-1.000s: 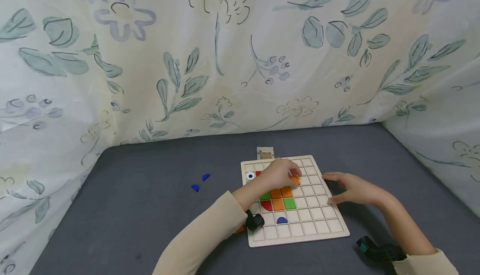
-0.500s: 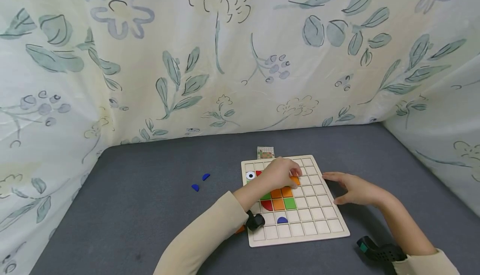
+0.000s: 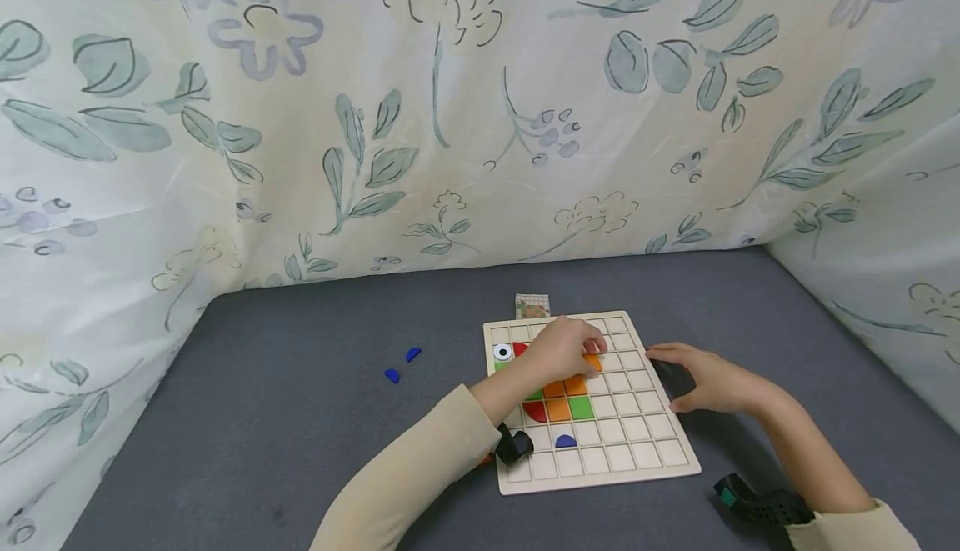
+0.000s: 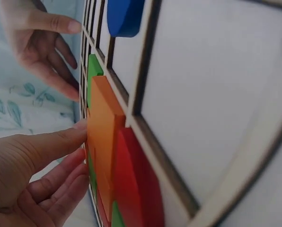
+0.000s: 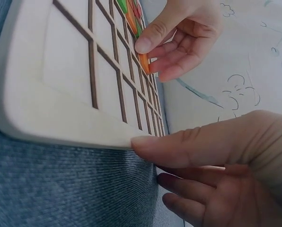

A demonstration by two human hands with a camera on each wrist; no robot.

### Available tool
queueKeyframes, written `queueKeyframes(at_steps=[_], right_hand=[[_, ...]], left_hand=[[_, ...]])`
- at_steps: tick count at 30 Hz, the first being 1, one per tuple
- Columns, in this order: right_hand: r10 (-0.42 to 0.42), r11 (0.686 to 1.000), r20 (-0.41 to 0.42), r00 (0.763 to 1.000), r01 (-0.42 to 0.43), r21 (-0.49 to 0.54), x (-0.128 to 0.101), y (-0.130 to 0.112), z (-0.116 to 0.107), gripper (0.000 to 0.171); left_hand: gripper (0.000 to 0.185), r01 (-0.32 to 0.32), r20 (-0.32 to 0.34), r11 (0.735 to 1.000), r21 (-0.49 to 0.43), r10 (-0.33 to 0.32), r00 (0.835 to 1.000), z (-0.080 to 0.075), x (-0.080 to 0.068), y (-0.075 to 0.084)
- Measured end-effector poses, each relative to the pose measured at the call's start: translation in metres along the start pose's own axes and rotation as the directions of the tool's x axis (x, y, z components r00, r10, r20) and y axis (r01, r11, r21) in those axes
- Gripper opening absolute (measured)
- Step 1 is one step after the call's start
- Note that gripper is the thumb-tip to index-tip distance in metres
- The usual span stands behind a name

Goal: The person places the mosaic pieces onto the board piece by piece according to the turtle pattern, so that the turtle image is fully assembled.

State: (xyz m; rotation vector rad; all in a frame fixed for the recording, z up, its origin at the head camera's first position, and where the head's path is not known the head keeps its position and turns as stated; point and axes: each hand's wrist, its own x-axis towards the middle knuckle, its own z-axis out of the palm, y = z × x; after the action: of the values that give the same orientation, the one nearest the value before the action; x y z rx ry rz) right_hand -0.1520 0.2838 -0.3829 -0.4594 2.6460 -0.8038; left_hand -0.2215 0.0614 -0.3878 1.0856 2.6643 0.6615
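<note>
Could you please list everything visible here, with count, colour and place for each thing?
Grid board: one, pale wood, on the grey surface in front of the person.
Orange pieces: at least three, in the board's middle-left cells; one more at the left fingertips.
Green pieces: two showing, beside the orange ones.
Red pieces: two partly seen, left of the orange ones.
Blue half-round: one, in a lower cell.
Eye piece: one, white and black, upper-left cell.
Loose blue pieces: two, on the surface left of the board.
Picture card: one, behind the board.
Flowered cloth: one, pale backdrop.
Left hand: pinches an orange piece on the board.
Right hand: rests at the board's right edge.
</note>
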Motion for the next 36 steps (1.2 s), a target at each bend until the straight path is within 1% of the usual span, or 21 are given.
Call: queueKeyframes(at_steps=[4, 7, 10, 12, 15, 17, 18, 21, 23, 27, 30, 33, 36], right_hand=[[-0.008, 1.000, -0.001, 1.000, 0.008, 0.011, 0.001, 0.000, 0.001, 0.076], [-0.006, 1.000, -0.001, 1.000, 0.006, 0.016, 0.001, -0.002, 0.001, 0.076], [0.002, 1.000, 0.003, 1.000, -0.002, 0.020, 0.003, -0.003, 0.002, 0.076], [0.005, 1.000, 0.005, 1.000, -0.005, 0.019, 0.003, -0.003, 0.002, 0.077], [0.010, 1.000, -0.001, 1.000, -0.010, 0.010, 0.004, -0.003, 0.002, 0.077], [0.011, 1.000, -0.009, 1.000, -0.011, 0.003, 0.003, -0.003, 0.001, 0.077], [0.014, 1.000, -0.011, 1.000, -0.014, 0.001, 0.003, -0.003, 0.001, 0.077], [0.019, 1.000, -0.008, 1.000, -0.019, 0.007, 0.003, -0.003, 0.000, 0.077], [0.007, 1.000, -0.004, 1.000, -0.007, 0.000, 0.003, -0.002, -0.001, 0.076], [-0.014, 1.000, 0.006, 1.000, 0.014, -0.001, 0.002, -0.002, -0.002, 0.075], [-0.024, 1.000, 0.017, 1.000, 0.024, 0.000, 0.000, 0.000, -0.002, 0.075], [-0.034, 0.999, 0.026, 0.999, 0.034, -0.004, -0.001, 0.003, -0.002, 0.076], [-0.039, 0.999, 0.036, 0.999, 0.038, 0.011, -0.001, 0.005, -0.002, 0.076]], left_hand=[[0.025, -0.002, -0.006, 1.000, 0.004, 0.002, 1.000, 0.001, 0.001, -0.001], [0.026, -0.008, 0.010, 1.000, 0.008, 0.008, 1.000, 0.000, 0.000, -0.002], [0.028, -0.023, 0.037, 1.000, -0.005, 0.023, 0.999, -0.007, -0.005, -0.003], [0.029, -0.040, 0.035, 0.999, -0.019, 0.040, 0.999, -0.016, -0.012, -0.007], [0.031, -0.040, 0.020, 0.996, -0.075, 0.041, 0.999, -0.034, -0.025, -0.016], [0.031, -0.034, 0.000, 0.994, -0.100, 0.034, 0.999, -0.046, -0.034, -0.024], [0.032, -0.021, -0.003, 0.992, -0.121, 0.020, 1.000, -0.052, -0.040, -0.028], [0.032, -0.009, -0.036, 0.987, -0.159, 0.003, 0.999, -0.066, -0.058, -0.042], [0.031, 0.004, -0.067, 0.983, -0.182, -0.017, 0.998, -0.073, -0.073, -0.050], [0.029, 0.057, -0.136, 0.973, -0.223, -0.089, 0.987, -0.077, -0.103, -0.066], [0.028, 0.096, -0.167, 0.967, -0.236, -0.137, 0.976, -0.076, -0.122, -0.076], [0.028, 0.106, -0.178, 0.960, -0.259, -0.155, 0.972, -0.076, -0.139, -0.084], [0.029, 0.110, -0.184, 0.953, -0.283, -0.167, 0.969, -0.075, -0.153, -0.090]])
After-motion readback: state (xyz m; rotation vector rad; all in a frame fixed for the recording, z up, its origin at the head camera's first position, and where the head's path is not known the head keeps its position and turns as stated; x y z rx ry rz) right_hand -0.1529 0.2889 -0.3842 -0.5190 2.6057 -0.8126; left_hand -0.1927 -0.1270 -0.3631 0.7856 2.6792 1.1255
